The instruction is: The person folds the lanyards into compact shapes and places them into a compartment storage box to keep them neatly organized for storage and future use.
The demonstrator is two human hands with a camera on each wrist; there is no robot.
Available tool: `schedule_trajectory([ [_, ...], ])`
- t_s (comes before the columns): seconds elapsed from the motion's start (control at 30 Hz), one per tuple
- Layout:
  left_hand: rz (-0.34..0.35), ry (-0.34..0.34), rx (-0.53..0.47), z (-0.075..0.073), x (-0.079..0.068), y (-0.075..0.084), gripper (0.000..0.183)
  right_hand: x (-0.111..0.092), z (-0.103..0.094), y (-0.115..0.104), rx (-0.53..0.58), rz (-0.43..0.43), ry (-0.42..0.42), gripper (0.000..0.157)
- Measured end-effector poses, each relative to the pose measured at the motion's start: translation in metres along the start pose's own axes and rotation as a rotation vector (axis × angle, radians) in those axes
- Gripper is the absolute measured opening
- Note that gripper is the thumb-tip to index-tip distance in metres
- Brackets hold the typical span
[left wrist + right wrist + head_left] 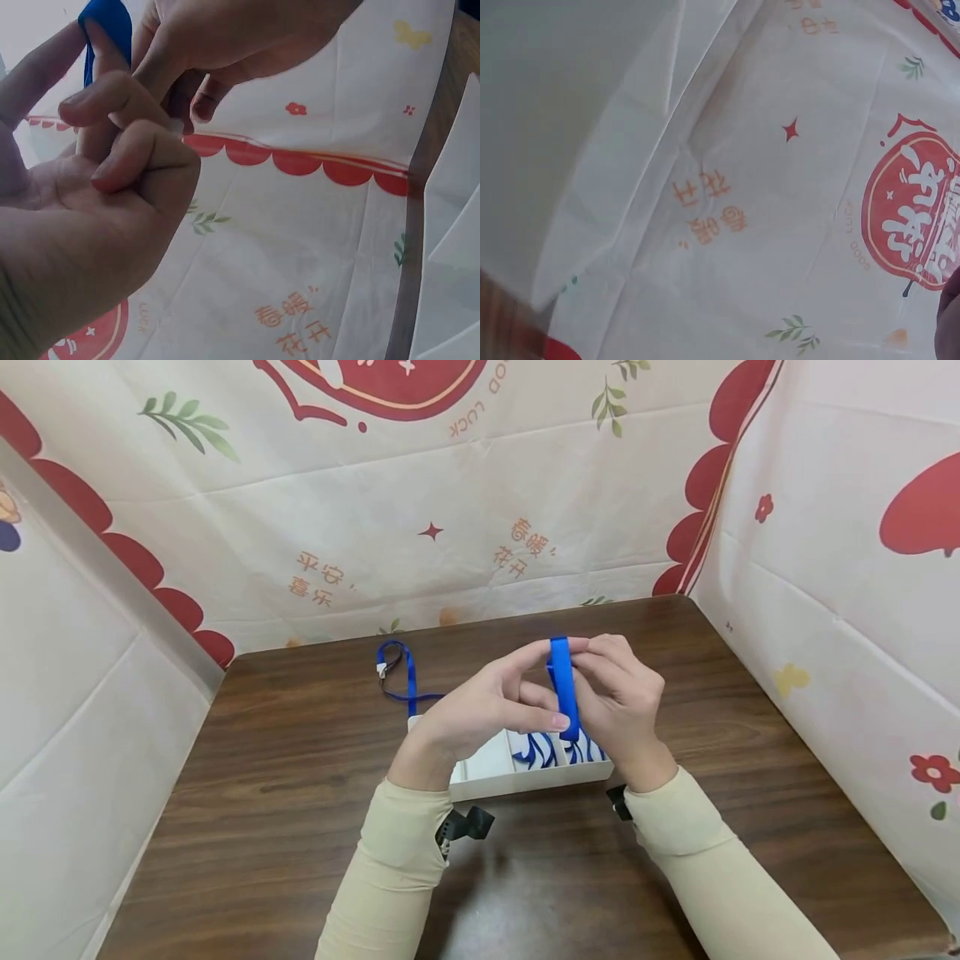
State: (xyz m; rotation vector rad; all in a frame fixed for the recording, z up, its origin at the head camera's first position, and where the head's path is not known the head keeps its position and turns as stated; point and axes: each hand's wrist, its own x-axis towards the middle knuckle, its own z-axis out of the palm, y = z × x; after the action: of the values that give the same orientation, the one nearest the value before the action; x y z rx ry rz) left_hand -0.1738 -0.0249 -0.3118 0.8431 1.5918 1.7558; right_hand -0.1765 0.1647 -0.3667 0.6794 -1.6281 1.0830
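Observation:
A blue lanyard (pixel 564 689) is wound as a flat loop between the index finger and thumb of my left hand (pixel 487 702), which stand apart and stretch it. In the left wrist view the lanyard (pixel 111 30) passes round a fingertip, while other fingers of that hand (pixel 97 180) curl toward the palm. My right hand (pixel 618 693) holds the lanyard's right side, its fingers bent close against the loop; its grip is partly hidden. Both hands are over a white divided box (pixel 495 787), whose right compartments hold folded blue straps (pixel 536 750).
Another blue lanyard (pixel 411 681) with a white clip lies behind the box's left end, part of it hidden by my left arm. The brown wooden table (pixel 285 827) is bordered by printed white cloth (pixel 420 485) at the back and sides.

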Motion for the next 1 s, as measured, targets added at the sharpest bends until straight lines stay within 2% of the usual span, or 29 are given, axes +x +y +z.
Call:
schedule_trajectory([
  [0.2,0.025,0.014,-0.042,0.004,-0.001,0.000,0.074,-0.004,0.005,-0.008,0.086,0.120,0.123,0.044],
  [0.3,0.026,0.026,-0.051,0.004,-0.002,0.000,0.074,-0.005,0.007,-0.009,0.116,0.137,0.151,0.043],
  [0.4,0.012,0.038,-0.052,0.004,-0.002,0.000,0.073,-0.006,0.007,-0.008,0.119,0.089,0.124,0.042],
  [0.53,-0.009,0.049,-0.070,0.003,-0.003,-0.002,0.072,-0.006,0.006,-0.004,0.099,-0.003,0.067,0.032],
  [0.77,0.000,0.129,-0.054,0.002,-0.006,-0.006,0.065,-0.011,0.004,0.001,0.023,-0.100,0.069,0.028],
  [0.93,0.019,0.196,-0.007,0.004,-0.007,-0.007,0.038,-0.013,0.001,-0.002,0.069,-0.108,0.019,0.032],
  [1.0,0.025,0.228,0.012,0.004,-0.007,-0.008,0.033,-0.013,-0.001,-0.004,0.068,-0.116,-0.015,0.032],
])
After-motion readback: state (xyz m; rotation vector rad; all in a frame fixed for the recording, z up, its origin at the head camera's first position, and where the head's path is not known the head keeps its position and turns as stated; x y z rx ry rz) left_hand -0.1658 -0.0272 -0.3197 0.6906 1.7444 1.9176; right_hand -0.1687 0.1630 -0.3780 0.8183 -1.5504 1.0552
